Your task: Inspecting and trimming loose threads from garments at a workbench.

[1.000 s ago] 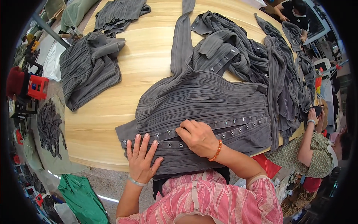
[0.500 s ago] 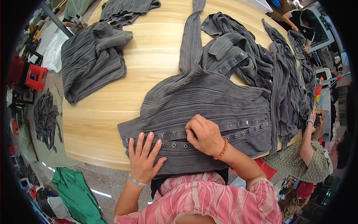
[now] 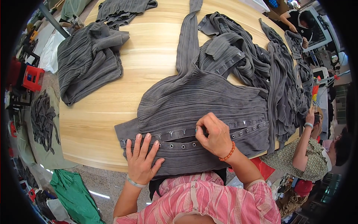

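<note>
A dark grey ribbed garment (image 3: 201, 97) lies spread at the table's near edge. A strip of metal hooks (image 3: 171, 133) runs across it, with a row of metal eyelets (image 3: 183, 146) just below. A narrow gap shows between the two edges. My left hand (image 3: 143, 156) rests flat on the eyelet side near the left end, fingers spread and fingertips by the hook strip. My right hand (image 3: 214, 136) is pinched at the hook strip near the middle; what its fingertips hold, if anything, is hidden.
A folded grey garment (image 3: 89, 61) lies on the wooden table (image 3: 149, 44) at left, another (image 3: 123, 9) behind it. Heaped grey garments (image 3: 238, 56) crowd the right side. Two people (image 3: 317, 156) (image 3: 298, 24) are at the right. Green plastic (image 3: 76, 196) lies on the floor.
My right hand has slid a little to the right along the hook strip, still pinched, and one more hook shows left of it. My left hand stays flat on the cloth. The view has shifted slightly.
</note>
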Demonstrator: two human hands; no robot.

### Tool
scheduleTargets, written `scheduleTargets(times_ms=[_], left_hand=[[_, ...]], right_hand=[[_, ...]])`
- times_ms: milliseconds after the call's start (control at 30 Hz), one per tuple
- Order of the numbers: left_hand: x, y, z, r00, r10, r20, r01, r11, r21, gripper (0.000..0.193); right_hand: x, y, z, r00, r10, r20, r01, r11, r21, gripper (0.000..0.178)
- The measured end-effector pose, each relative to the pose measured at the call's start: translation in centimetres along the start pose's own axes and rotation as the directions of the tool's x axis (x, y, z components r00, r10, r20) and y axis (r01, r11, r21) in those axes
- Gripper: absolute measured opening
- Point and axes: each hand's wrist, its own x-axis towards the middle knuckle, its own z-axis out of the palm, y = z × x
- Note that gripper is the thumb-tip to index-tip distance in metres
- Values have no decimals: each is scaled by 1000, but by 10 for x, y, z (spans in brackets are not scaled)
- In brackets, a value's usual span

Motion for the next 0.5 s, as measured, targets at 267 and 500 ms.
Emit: scheduleTargets(times_ms=[267,500], left_hand=[[-2,0,0,1000,-24,-11,24,1000,-14,53],[-2,0,2,1000,-18,-21,17,999,-40,53]], right_hand=[[18,-30,11,958,-285,15,283,956,77,16],[17,-35,50,862,-461,211,491,862,-121,13]])
